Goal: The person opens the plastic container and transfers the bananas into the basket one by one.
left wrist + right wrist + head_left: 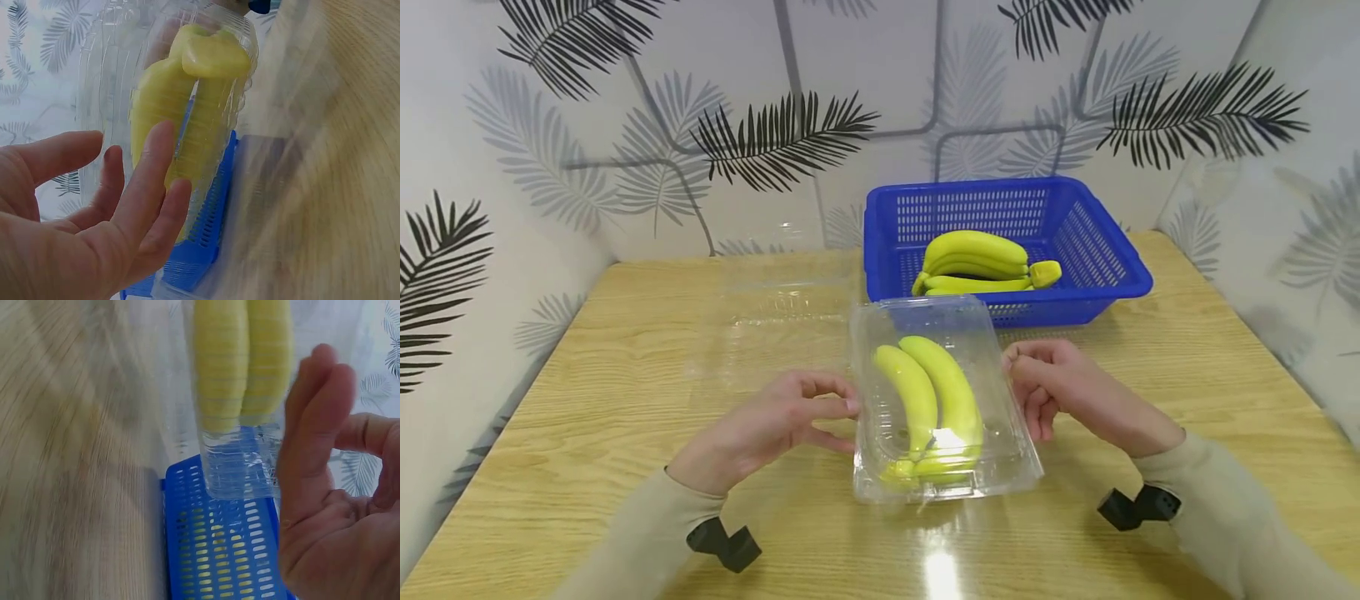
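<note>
A clear plastic clamshell container (pixel 1000 421) is held up above the table, tilted toward me, with its lid over the bananas (pixel 953 392) inside. My left hand (pixel 778 425) pinches its left rim between thumb and forefinger; the other fingers spread along the side, as the left wrist view shows. On the opposite rim, my right hand (pixel 1063 387) pinches the edge near the far half, its remaining fingers curling loosely below. In the right wrist view the ribbed end of the container (pixel 234 465) is beside the fingers. The exact thumb contact there is partly hidden.
Behind the container stands a blue perforated basket (pixel 1105 292) with more bananas (pixel 977 250) in it. Another clear plastic container (pixel 782 333) sits on the wooden table (pixel 587 400), left of the basket. A leaf-patterned wall covering (pixel 887 75) surrounds the back and sides.
</note>
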The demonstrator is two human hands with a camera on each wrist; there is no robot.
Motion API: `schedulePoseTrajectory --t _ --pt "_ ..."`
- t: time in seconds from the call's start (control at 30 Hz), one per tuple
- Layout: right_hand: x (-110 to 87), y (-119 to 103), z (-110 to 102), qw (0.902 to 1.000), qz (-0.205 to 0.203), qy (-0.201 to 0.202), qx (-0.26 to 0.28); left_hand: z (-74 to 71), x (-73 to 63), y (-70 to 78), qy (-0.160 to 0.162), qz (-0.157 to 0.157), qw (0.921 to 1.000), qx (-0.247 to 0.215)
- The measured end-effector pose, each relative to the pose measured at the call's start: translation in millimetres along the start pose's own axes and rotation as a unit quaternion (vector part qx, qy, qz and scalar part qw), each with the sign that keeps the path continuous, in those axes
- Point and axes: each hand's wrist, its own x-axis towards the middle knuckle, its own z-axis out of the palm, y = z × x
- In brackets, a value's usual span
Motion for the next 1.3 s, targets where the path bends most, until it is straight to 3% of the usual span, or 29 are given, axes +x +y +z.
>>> schedulePoseTrajectory --t 0.23,0.47,0.9,1.3 --pt "2.9 14.1 -6.3 0.9988 0.021 -0.038 -0.025 -3.3 8.5 -11.9 0.021 -0.012 0.9997 0.010" --pt "2.7 27.2 -9.7 0.9973 0.036 -0.057 -0.028 -4.5 13.3 -20.5 0.013 -0.017 0.9996 0.019" --pt "8.9 36.5 -17.5 0.9970 0.040 -0.054 -0.039 -7.5 23.7 -34.8 0.012 -0.018 0.9997 0.007" --pt "12.0 35.6 -23.5 0.9983 0.036 -0.004 -0.047 -0.6 35.6 -39.9 0.031 -0.008 0.9994 0.011"
